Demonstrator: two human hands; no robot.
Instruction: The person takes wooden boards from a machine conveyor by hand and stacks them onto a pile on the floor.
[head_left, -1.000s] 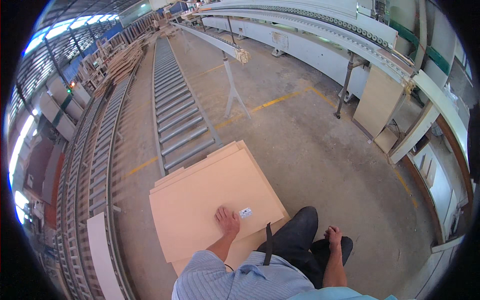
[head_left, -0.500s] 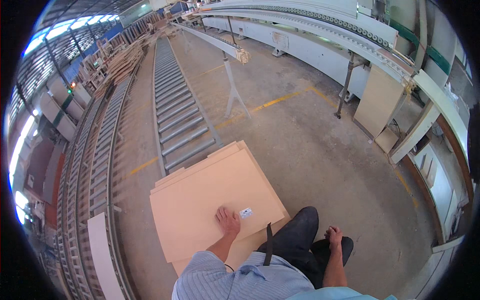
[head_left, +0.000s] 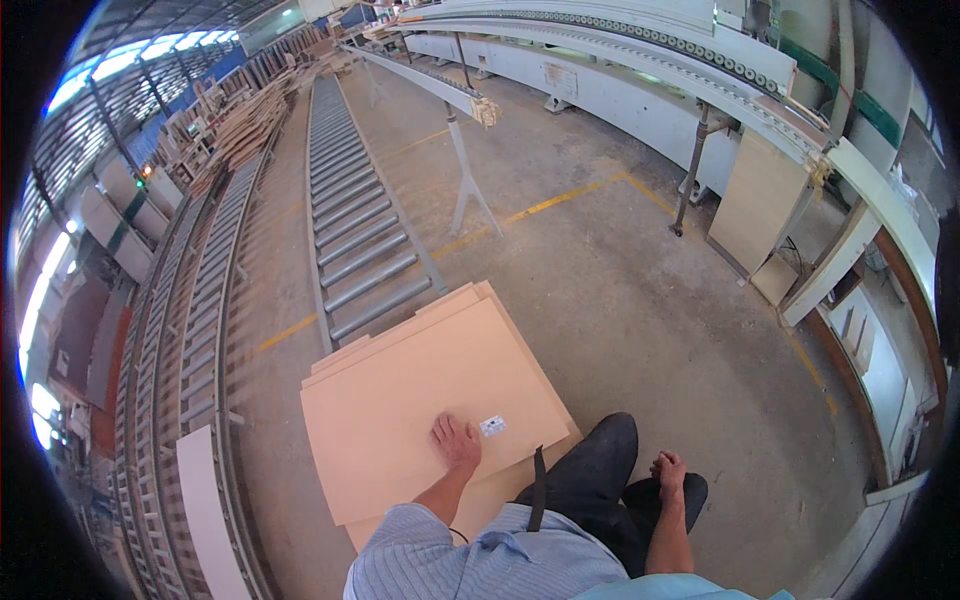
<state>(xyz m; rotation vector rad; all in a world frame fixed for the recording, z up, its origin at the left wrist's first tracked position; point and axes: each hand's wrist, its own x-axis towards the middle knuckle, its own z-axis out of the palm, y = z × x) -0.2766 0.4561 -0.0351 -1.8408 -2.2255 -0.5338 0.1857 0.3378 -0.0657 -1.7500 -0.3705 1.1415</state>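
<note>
a: so, where is the left hand [head_left: 457,441]?

b: it lies flat, palm down, fingers spread and holding nothing, on the top sheet of a stack of pale peach-coloured flat wooden boards [head_left: 420,400]. it rests near the stack's near edge, just beside a small white rectangular label [head_left: 492,426] stuck to that top sheet; i cannot tell whether a fingertip touches the label.

a: and the stack itself?

b: it sits low, just in front of the person's knees, with its far edge near the end of a long grey metal roller conveyor [head_left: 350,200] that runs away from the stack.

a: the right hand [head_left: 668,470]?

b: to the right of the stack and apart from it, loosely curled above the person's dark trousers [head_left: 600,470]. whether it grips anything, i cannot tell.

a: anything else around the stack?

b: a white slanted metal support leg [head_left: 468,170] stands beyond the stack on the grey concrete floor [head_left: 640,300], which carries a yellow painted line [head_left: 560,203]. left of the stack, a narrow white board [head_left: 210,510] lies on another roller track. right of the stack and well apart, a tan upright panel [head_left: 757,200] leans at a long machine line.
</note>
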